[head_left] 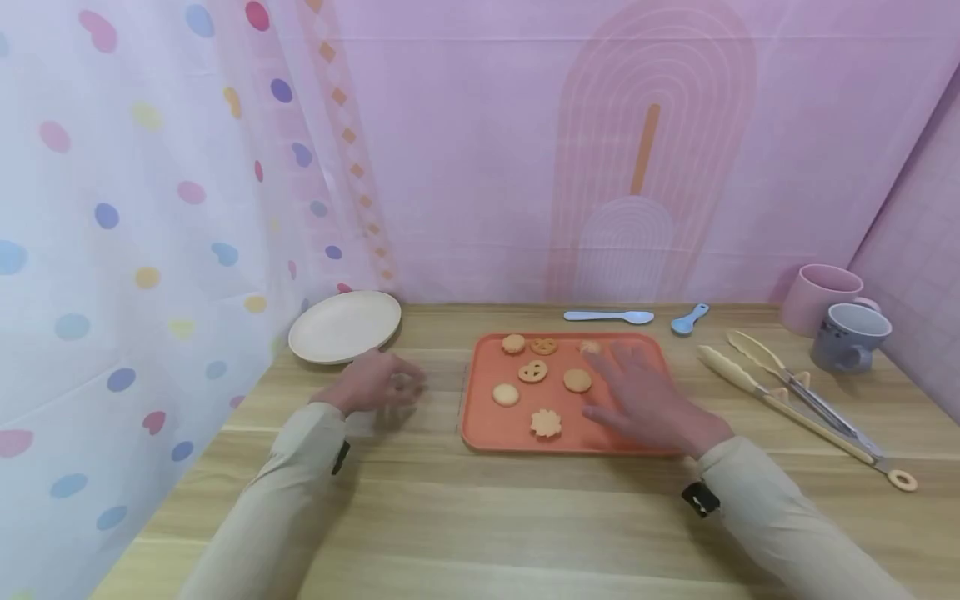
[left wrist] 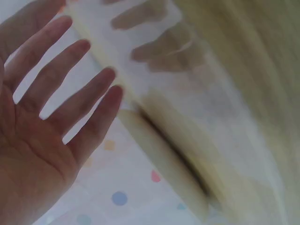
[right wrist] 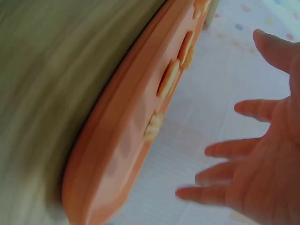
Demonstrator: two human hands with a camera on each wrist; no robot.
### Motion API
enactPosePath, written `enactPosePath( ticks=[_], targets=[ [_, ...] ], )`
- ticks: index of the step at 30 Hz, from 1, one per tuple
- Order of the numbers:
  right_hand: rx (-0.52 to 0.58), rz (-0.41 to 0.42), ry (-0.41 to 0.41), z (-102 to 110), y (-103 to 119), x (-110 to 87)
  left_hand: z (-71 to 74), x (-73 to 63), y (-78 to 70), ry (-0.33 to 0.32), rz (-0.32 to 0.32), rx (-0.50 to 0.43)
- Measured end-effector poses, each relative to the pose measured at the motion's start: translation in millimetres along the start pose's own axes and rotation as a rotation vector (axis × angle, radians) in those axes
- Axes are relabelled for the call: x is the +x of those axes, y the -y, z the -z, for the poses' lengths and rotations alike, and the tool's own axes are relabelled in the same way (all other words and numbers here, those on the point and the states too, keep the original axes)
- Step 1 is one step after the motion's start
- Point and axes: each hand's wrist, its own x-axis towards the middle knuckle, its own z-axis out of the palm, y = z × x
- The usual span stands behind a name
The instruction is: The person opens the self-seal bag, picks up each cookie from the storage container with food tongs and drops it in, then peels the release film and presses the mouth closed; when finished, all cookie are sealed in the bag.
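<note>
An orange tray [head_left: 480, 433] lies on the wooden table and bears several cookies, among them a pretzel-shaped one [head_left: 533, 372], a flower-edged one [head_left: 546, 423] and a plain round one [head_left: 506, 394]. Above the tray's right part my right hand [head_left: 648, 400] is spread, holding nothing; it hides part of a cookie [head_left: 590, 347] at the back. In the right wrist view its fingers [right wrist: 232, 148] are straight and apart. My left hand [head_left: 375, 382] holds nothing, left of the tray and close to the cream plate [head_left: 345, 327]. In the left wrist view its fingers [left wrist: 61, 75] are loosely extended.
Along the back of the table [head_left: 480, 533] lie a light-blue spoon [head_left: 609, 317] and a small blue measuring spoon [head_left: 688, 320]. Cream-tipped tongs [head_left: 810, 408] rest on the right. Behind them stand a pink mug [head_left: 817, 296] and a grey mug [head_left: 851, 337]. A patterned curtain [head_left: 465, 167] hangs behind.
</note>
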Motion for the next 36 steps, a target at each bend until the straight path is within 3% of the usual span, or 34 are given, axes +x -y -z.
enactPosePath(
  ticks=[5,13,20,23,30,36],
  targets=[
    [0.164,-0.014,0.072,-2,3,1.7,-5.3,6.8,3.1,0.032,0.050,0.010],
    [0.190,-0.032,0.094,-6,7,3.8,-10.2,9.8,-4.7,-0.035,0.085,0.048],
    [0.228,-0.012,0.083,-9,23,13.1,-8.2,0.5,-4.3,-0.125,0.045,0.121],
    [0.267,0.015,0.070,-13,33,22.0,-5.4,-5.7,-4.1,-0.189,0.069,0.095],
    [0.539,0.039,0.138,-34,64,55.9,2.8,-12.9,-4.0,-0.285,0.079,0.086],
    [0.514,0.080,0.131,-55,94,89.7,6.3,-17.6,-5.4,-0.299,0.101,0.052]
  ],
)
